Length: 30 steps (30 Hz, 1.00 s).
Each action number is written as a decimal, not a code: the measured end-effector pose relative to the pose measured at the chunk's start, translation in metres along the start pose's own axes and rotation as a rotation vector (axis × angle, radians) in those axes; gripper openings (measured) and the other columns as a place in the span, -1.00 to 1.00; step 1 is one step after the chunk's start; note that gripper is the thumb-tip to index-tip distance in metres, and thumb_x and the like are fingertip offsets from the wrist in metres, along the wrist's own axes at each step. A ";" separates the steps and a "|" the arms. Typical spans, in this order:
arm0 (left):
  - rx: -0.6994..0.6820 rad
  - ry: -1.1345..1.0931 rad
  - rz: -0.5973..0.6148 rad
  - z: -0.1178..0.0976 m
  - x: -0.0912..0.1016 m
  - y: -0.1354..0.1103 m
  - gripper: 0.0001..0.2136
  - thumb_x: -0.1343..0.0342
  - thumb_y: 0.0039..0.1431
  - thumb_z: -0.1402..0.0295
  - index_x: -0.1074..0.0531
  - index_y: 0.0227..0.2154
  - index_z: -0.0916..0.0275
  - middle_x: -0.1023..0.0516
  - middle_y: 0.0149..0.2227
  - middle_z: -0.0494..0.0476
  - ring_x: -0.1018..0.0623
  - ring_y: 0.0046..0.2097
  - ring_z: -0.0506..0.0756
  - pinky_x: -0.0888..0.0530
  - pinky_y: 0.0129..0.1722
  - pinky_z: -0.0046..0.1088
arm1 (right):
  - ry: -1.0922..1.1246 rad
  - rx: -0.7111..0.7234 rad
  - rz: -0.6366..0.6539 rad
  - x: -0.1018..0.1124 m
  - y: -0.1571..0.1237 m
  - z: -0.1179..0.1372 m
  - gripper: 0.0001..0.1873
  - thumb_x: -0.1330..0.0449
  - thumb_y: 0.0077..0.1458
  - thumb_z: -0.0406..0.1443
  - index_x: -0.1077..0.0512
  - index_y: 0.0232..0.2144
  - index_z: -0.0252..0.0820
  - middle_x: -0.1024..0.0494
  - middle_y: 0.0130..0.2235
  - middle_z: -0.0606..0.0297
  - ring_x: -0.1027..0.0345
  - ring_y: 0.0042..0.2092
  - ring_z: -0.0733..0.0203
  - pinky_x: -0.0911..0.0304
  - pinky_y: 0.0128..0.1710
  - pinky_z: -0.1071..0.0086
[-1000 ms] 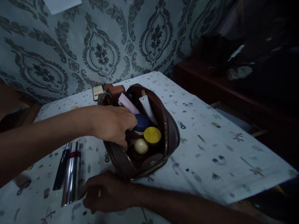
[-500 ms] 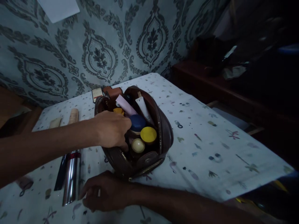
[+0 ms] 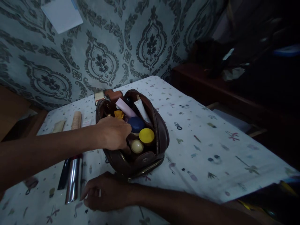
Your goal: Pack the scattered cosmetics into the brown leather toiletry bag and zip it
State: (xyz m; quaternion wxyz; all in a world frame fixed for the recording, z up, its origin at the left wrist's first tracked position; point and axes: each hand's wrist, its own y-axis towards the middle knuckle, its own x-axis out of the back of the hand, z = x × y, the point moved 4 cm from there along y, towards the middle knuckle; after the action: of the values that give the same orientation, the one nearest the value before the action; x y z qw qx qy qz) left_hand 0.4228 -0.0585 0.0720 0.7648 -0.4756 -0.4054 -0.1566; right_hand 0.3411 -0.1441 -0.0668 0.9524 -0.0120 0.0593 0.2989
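Observation:
A dark brown zip bag (image 3: 161, 137) stands unzipped on the table, packed with cosmetics. My left hand (image 3: 113, 131) reaches into its left side, fingertips hidden among the contents, so what they grip cannot be told. Close to those fingers are a dark blue round lid (image 3: 136, 125), a yellow lid (image 3: 147, 136) and a cream-coloured round cap (image 3: 137, 146). A pink tube (image 3: 126, 107), a white tube (image 3: 142, 111) and an orange-yellow item (image 3: 118, 114) stick up behind. My right hand (image 3: 105, 192) rests on the cloth before the bag, loosely curled, fingers apart and holding nothing, near a silver tube (image 3: 73, 182).
A dark slim case (image 3: 63, 176) lies beside the silver tube. Beyond my left forearm are a beige tube (image 3: 58, 126) and a peach bottle (image 3: 76, 120). The patterned tablecloth (image 3: 201, 150) ends at right by dark red furniture (image 3: 187, 78). Patterned wallpaper (image 3: 103, 65) rises behind.
The view has shifted slightly, so wall and table items appear a little lower. My left hand stays in the bag, with small movement. My right hand has hardly moved.

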 end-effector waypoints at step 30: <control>-0.094 0.133 0.099 -0.013 0.001 -0.003 -0.76 -0.21 0.03 0.20 -0.59 -0.36 0.27 -0.66 -0.23 0.31 -0.63 -0.16 0.34 -0.49 -0.31 -0.25 | -0.275 -0.018 0.048 -0.003 -0.007 0.015 -0.75 -0.25 0.08 -0.39 -0.61 -0.16 -0.30 -0.58 -0.36 0.32 -0.40 -0.35 0.36 -0.25 -0.35 0.60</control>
State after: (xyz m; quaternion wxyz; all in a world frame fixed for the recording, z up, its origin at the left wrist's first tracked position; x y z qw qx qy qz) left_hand 0.4280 -0.0709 0.0716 0.7738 -0.5188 -0.3218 -0.1686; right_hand 0.3443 -0.1504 -0.0515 0.9439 0.0219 -0.0741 0.3210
